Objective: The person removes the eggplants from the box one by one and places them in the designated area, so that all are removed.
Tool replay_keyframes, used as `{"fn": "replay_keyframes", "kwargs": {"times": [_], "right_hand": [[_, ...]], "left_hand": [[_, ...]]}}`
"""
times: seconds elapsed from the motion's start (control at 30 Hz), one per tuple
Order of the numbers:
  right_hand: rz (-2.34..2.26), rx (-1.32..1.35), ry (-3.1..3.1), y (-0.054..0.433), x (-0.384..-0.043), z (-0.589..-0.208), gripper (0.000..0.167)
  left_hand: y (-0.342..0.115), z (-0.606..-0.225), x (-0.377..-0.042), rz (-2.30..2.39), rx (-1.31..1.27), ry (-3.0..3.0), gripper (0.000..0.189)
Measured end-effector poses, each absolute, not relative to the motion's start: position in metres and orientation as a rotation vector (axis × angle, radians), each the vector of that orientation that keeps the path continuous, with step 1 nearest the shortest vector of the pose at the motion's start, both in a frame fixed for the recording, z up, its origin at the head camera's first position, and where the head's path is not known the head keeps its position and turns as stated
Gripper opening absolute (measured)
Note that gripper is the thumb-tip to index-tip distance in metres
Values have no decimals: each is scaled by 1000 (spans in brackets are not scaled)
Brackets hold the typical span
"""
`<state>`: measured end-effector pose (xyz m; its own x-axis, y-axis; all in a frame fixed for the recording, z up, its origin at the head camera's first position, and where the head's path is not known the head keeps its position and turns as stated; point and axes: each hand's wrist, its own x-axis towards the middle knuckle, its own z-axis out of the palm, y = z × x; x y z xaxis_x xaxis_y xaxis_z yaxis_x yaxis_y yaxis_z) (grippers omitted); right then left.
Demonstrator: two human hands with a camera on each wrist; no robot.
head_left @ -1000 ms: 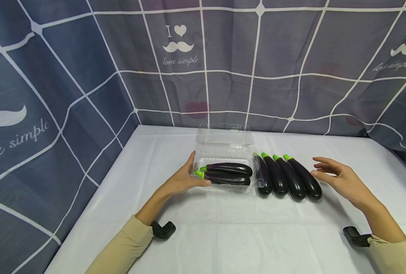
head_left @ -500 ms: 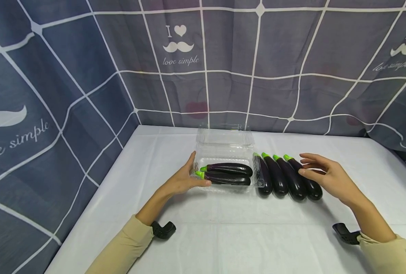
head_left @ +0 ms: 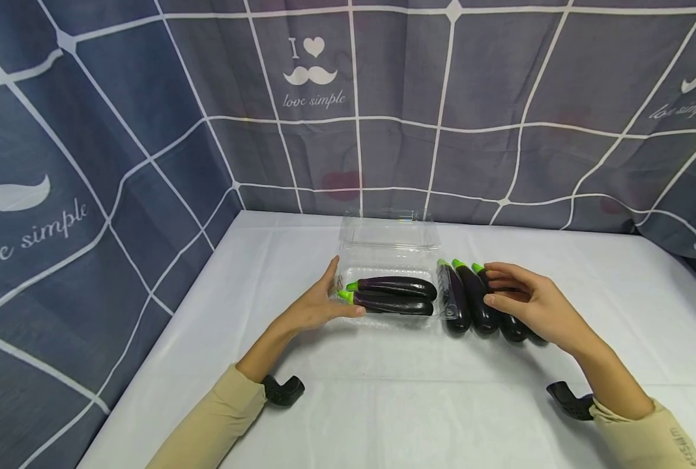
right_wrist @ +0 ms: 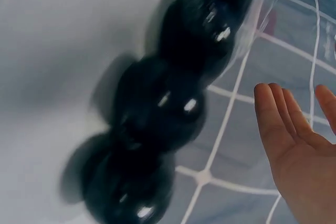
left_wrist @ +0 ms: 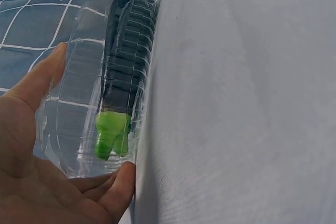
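A clear plastic clamshell box (head_left: 389,270) lies with its lid folded back; two dark eggplants (head_left: 391,304) with green stem ends rest in it side by side. My left hand (head_left: 315,307) holds the box's left end, thumb at the front corner and fingers along the side. In the left wrist view, the green stem ends (left_wrist: 113,129) show through the box wall. Right of the box, several more eggplants (head_left: 478,305) lie in a row. My right hand (head_left: 532,306) hovers over the right ones with extended fingers, holding nothing and partly hiding them.
A white cloth (head_left: 430,404) covers the table. Dark grey curtain (head_left: 395,150) with white grid lines hangs behind and at the sides. The raised lid (head_left: 389,231) stands near the back edge. Each wrist wears a black camera mount (head_left: 569,400).
My right hand has moved left, from beside the rightmost eggplant to above the row. The left hand stays on the box. The head view has shifted slightly.
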<state>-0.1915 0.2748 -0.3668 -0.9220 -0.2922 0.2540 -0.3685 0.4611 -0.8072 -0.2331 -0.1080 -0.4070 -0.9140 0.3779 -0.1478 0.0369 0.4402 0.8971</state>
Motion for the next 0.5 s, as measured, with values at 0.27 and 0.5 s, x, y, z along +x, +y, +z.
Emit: {"fn": "replay_keyframes", "kwargs": {"times": [0.27, 0.5], "right_hand": [[1567, 663, -2628, 246, -195, -362, 48], [1630, 648, -2643, 228, -204, -367, 51]], "left_hand": [[-108, -408, -234, 1475, 356, 2363, 127], [-108, -407, -234, 1471, 366, 2364, 125]]}}
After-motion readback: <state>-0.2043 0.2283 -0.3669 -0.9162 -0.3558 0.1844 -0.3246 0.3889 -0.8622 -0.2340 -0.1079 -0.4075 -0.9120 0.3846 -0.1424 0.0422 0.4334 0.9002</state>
